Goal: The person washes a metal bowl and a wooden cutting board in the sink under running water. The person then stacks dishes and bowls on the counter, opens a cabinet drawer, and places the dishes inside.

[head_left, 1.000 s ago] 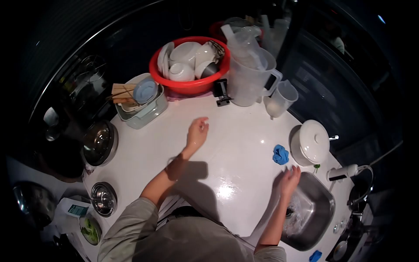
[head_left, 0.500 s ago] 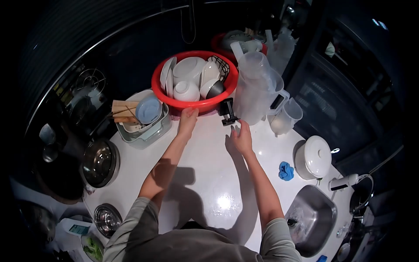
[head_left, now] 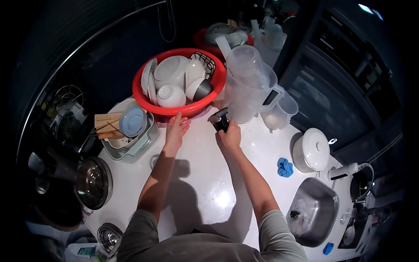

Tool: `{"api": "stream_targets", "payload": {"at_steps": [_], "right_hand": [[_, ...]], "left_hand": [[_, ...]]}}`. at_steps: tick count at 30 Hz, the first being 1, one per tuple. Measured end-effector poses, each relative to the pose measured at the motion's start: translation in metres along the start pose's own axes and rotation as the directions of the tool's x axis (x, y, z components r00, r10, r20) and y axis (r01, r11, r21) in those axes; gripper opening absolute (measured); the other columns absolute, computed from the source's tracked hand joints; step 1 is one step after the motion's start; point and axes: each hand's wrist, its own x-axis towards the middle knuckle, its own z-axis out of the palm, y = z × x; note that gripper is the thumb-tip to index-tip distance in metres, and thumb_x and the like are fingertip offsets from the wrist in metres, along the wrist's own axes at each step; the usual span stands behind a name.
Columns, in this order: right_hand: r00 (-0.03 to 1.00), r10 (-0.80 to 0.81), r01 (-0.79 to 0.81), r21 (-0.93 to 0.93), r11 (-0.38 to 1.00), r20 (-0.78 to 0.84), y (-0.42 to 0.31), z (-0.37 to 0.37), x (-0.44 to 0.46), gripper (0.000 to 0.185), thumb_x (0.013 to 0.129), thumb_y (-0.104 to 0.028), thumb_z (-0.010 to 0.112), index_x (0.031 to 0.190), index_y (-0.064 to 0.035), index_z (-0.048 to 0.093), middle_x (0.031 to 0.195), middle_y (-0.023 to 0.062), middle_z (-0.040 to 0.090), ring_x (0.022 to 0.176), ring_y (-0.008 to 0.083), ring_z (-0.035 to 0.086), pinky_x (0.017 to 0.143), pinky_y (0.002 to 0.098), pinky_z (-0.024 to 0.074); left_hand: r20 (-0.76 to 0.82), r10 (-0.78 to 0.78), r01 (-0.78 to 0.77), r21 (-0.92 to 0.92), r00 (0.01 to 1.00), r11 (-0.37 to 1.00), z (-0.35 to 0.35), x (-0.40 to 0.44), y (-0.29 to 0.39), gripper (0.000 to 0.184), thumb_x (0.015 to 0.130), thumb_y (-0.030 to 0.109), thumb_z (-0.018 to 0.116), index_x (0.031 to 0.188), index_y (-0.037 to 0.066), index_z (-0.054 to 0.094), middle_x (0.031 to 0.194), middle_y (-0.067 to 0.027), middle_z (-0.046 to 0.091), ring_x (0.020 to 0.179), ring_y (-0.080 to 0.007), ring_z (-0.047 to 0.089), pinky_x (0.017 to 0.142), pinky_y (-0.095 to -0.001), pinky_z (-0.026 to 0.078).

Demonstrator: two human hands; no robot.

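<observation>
My right hand (head_left: 231, 137) grips a small black object with a bar-like head and a short stem (head_left: 221, 117), raised from the white counter. Its exact kind is unclear. My left hand (head_left: 175, 133) is open, palm partly up and fingers apart, just in front of a red basin (head_left: 146, 101). The basin holds several white dishes, among them a ribbed bowl (head_left: 171, 96) and a large bowl (head_left: 172, 70), plus a black wire rack (head_left: 208, 65). Close to my right hand stand translucent plastic jugs (head_left: 241, 98).
Left of the basin, a pale tub (head_left: 146, 142) carries a blue bowl (head_left: 133, 121) and a bamboo mat (head_left: 106, 120). Metal bowls (head_left: 89, 181) line the left edge. At right are a lidded white pot (head_left: 313, 150), a blue cloth (head_left: 285, 167) and a steel sink (head_left: 325, 209).
My right hand has closed around the black object, lifting and turning it. My left hand has let go of the basin rim and opened. The camera view has shifted.
</observation>
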Motion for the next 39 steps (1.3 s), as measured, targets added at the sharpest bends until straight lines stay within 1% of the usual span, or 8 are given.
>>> {"api": "stream_targets", "payload": {"at_steps": [7, 16, 22, 26, 30, 33, 37, 39], "right_hand": [[0.986, 0.159, -0.131, 0.397, 0.909, -0.04, 0.04, -0.052, -0.035, 0.024, 0.07, -0.021, 0.07, 0.082, -0.0011, 0.063, 0.069, 0.0125, 0.064, 0.061, 0.0207, 0.06, 0.061, 0.0332, 0.0465], [0.8, 0.548, -0.578, 0.067, 0.813, 0.246, 0.143, -0.199, -0.006, 0.044, 0.062, -0.032, 0.067, 0.069, 0.0103, 0.062, 0.058, 0.0156, 0.058, 0.048, 0.024, 0.058, 0.041, 0.0339, 0.0423], [0.767, 0.582, -0.544, -0.208, 0.813, 0.269, 0.172, -0.196, 0.015, 0.045, 0.066, -0.034, 0.057, 0.079, 0.0081, 0.065, 0.074, 0.0224, 0.064, 0.067, 0.0333, 0.065, 0.061, 0.0387, 0.0493], [0.808, 0.588, -0.57, -0.208, 0.795, 0.029, 0.206, -0.174, 0.03, 0.042, 0.073, -0.028, 0.05, 0.094, 0.0061, 0.064, 0.094, 0.0273, 0.063, 0.095, 0.0379, 0.061, 0.084, 0.0424, 0.0465], [0.785, 0.594, -0.619, -0.167, 0.768, -0.175, 0.174, -0.186, 0.019, 0.044, 0.086, -0.037, 0.048, 0.088, 0.0038, 0.064, 0.084, 0.025, 0.064, 0.08, 0.0372, 0.065, 0.076, 0.0436, 0.0504], [0.74, 0.623, -0.643, 0.004, 0.766, -0.254, 0.18, -0.183, 0.017, 0.047, 0.09, -0.037, 0.049, 0.082, 0.0083, 0.06, 0.07, 0.0212, 0.063, 0.05, 0.0274, 0.064, 0.043, 0.0349, 0.0538], [0.755, 0.631, -0.564, 0.317, 0.763, -0.176, 0.176, -0.186, 0.015, 0.046, 0.091, -0.032, 0.049, 0.078, 0.0118, 0.056, 0.06, 0.0183, 0.061, 0.043, 0.0265, 0.061, 0.035, 0.0319, 0.0509], [0.809, 0.526, -0.524, 0.085, 0.848, -0.26, 0.16, -0.186, 0.002, 0.033, 0.087, -0.023, 0.053, 0.095, 0.009, 0.053, 0.083, 0.0236, 0.059, 0.066, 0.0328, 0.064, 0.055, 0.0394, 0.0538]], "left_hand": [[0.07, -0.057, 0.047, 0.13, 0.996, 0.99, 0.0, -0.025, -0.016, 0.031, 0.09, 0.034, 0.056, 0.106, 0.009, 0.05, 0.096, -0.0067, 0.057, 0.089, -0.0182, 0.059, 0.075, -0.0288, 0.048], [0.02, -0.125, 0.121, 0.146, 0.992, 0.982, -0.014, -0.044, -0.046, 0.03, 0.089, 0.03, 0.058, 0.107, 0.008, 0.05, 0.096, -0.0069, 0.056, 0.088, -0.0186, 0.059, 0.077, -0.0294, 0.047], [0.007, -0.141, 0.139, 0.147, 0.99, 0.979, -0.014, -0.048, -0.052, 0.026, 0.089, 0.027, 0.058, 0.106, 0.008, 0.051, 0.094, -0.0061, 0.057, 0.084, -0.0174, 0.059, 0.074, -0.0281, 0.048], [0.011, -0.122, 0.119, 0.152, 0.992, 0.981, -0.023, -0.046, -0.05, 0.025, 0.09, 0.026, 0.057, 0.108, 0.009, 0.052, 0.093, -0.0053, 0.058, 0.084, -0.0167, 0.06, 0.074, -0.0274, 0.048], [0.03, -0.077, 0.073, 0.122, 0.997, 0.99, -0.028, -0.044, -0.036, 0.029, 0.091, 0.025, 0.055, 0.113, 0.007, 0.051, 0.1, -0.0074, 0.057, 0.092, -0.0192, 0.06, 0.081, -0.0295, 0.047], [0.062, -0.02, 0.017, 0.052, 0.998, 0.999, -0.022, -0.038, -0.021, 0.033, 0.093, 0.025, 0.052, 0.12, 0.006, 0.045, 0.11, -0.0113, 0.055, 0.103, -0.023, 0.057, 0.088, -0.0314, 0.046], [0.062, 0.07, -0.065, -0.078, 0.996, 0.995, -0.006, -0.022, 0.005, 0.033, 0.094, 0.024, 0.05, 0.119, 0.004, 0.042, 0.114, -0.0134, 0.053, 0.107, -0.0251, 0.055, 0.094, -0.0346, 0.043], [0.065, 0.072, -0.062, -0.145, 0.995, 0.987, 0.0, -0.014, 0.011, 0.032, 0.094, 0.024, 0.048, 0.118, 0.003, 0.041, 0.115, -0.0154, 0.052, 0.109, -0.0264, 0.054, 0.097, -0.0368, 0.042]]}}
